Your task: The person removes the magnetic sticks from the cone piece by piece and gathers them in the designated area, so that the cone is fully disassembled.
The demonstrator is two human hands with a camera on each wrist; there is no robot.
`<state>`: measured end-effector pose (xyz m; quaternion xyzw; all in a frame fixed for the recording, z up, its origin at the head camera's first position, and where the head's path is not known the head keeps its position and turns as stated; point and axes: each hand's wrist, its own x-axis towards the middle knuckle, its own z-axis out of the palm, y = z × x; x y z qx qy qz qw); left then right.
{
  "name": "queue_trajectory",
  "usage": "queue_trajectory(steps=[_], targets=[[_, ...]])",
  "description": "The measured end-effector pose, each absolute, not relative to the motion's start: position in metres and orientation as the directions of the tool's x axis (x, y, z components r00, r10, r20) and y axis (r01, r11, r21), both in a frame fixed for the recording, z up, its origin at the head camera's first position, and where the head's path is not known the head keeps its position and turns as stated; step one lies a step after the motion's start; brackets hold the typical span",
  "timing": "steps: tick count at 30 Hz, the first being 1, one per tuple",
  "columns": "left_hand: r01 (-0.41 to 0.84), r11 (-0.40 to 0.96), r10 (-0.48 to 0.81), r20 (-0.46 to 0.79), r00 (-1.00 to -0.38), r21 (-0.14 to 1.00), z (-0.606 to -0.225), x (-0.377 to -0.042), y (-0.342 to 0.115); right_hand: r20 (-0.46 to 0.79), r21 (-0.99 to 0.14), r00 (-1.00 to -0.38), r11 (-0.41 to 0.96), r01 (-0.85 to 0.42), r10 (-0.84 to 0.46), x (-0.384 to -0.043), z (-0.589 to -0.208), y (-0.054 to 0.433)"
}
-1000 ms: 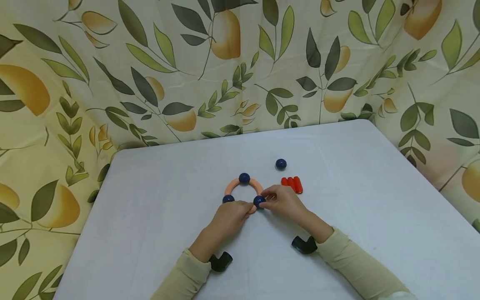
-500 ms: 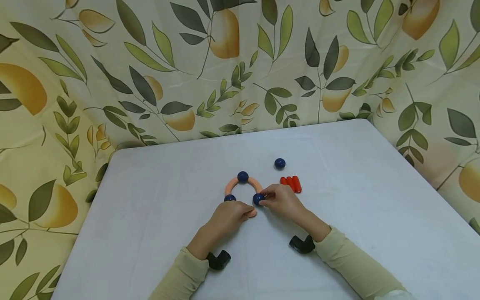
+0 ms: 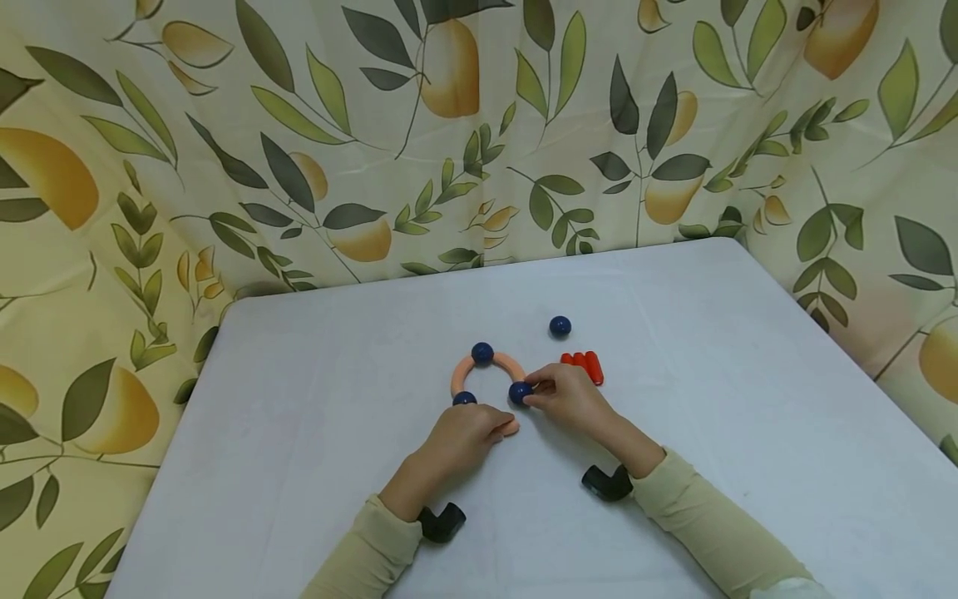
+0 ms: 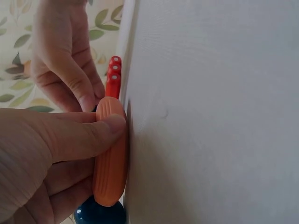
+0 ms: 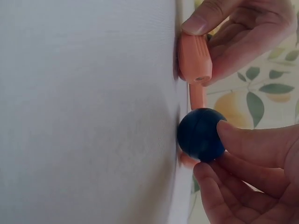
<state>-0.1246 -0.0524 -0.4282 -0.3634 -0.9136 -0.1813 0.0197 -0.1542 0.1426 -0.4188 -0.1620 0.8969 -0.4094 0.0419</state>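
Note:
My left hand (image 3: 462,434) pinches a ridged orange curved rod (image 4: 110,158) between thumb and fingers, close over the table. My right hand (image 3: 572,398) holds a dark blue ball (image 5: 200,135) with thumb and fingertips. A gap shows between this ball and the near end of the held rod. Two more orange curved rods (image 3: 511,364) form an arch, joined by a blue ball (image 3: 482,353) at the top. At the arch's left foot, another blue ball (image 3: 465,398) is partly hidden behind my left hand.
Several red rods (image 3: 594,368) lie side by side just beyond my right hand. A loose blue ball (image 3: 560,327) sits farther back on the white table (image 3: 337,374). A patterned curtain (image 3: 479,166) hangs behind the table.
The right-hand ball has shifted slightly up and away from the end of the left-hand rod, opening a gap in the ring. Both hands keep their holds.

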Motion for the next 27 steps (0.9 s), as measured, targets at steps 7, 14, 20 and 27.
queue_trajectory(steps=[7, 14, 20, 27], targets=[[0.669, 0.629, 0.646, 0.212, -0.733, 0.396, -0.427, -0.127, -0.059, 0.186, -0.711, -0.931, 0.611, -0.349, -0.315, -0.149, -0.412, 0.14], [0.597, 0.675, 0.564, 0.218, -0.796, 0.433, -0.414, -0.137, -0.082, 0.123, -0.686, -0.83, 0.558, -0.467, -0.544, -0.139, -0.406, 0.136], [0.558, 0.714, 0.546, 0.163, -0.822, 0.423, -0.412, -0.143, -0.1, 0.031, -0.674, -0.761, 0.549, -0.495, -0.648, -0.139, -0.409, 0.133], [0.554, 0.702, 0.551, 0.152, -0.821, 0.448, -0.414, -0.147, -0.105, -0.01, -0.675, -0.74, 0.551, -0.491, -0.672, -0.144, -0.413, 0.127]])
